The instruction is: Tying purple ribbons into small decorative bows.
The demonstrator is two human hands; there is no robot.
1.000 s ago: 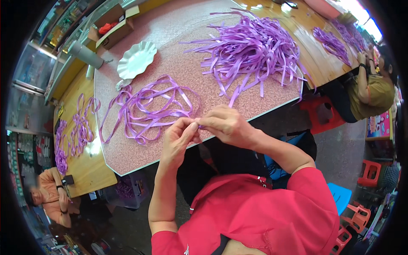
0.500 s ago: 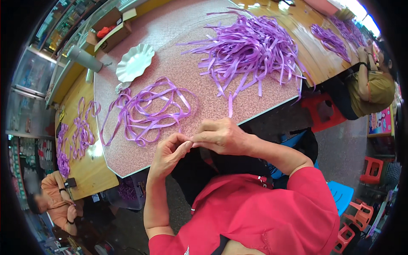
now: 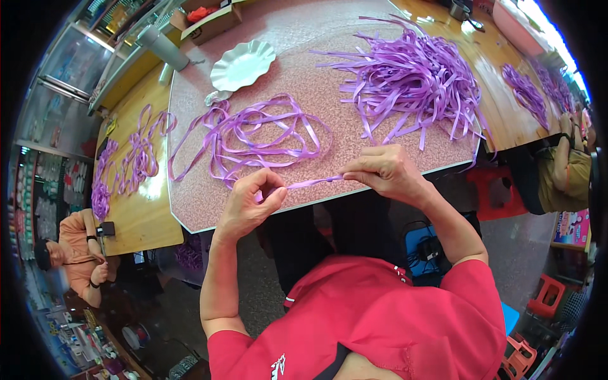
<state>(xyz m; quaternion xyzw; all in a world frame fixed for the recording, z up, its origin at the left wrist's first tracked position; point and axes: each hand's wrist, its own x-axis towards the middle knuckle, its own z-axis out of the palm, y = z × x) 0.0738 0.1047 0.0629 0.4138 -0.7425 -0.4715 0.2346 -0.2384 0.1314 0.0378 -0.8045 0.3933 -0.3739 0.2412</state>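
Between my two hands a short length of purple ribbon (image 3: 311,183) is stretched, with a small knot in it close to the right fingers. My left hand (image 3: 253,201) pinches one end at the table's near edge. The other end is gripped between thumb and fingers of my right hand (image 3: 384,172). Just beyond the left hand lies a loose, looped coil of purple ribbon (image 3: 269,136) on the pink speckled table (image 3: 297,69). A big heap of cut purple ribbon strips (image 3: 418,82) lies farther right.
A white scalloped dish (image 3: 244,65), a grey bottle (image 3: 163,47) and a cardboard box (image 3: 215,24) stand at the far left. More ribbons (image 3: 140,158) lie on a wooden table. Co-workers sit left (image 3: 82,250) and right (image 3: 562,174). A red stool (image 3: 497,193) stands right.
My hands have moved apart from nearly touching, drawing the ribbon taut between them, and a knot now shows. The whole view has shifted, so the tabletop things appear farther right.
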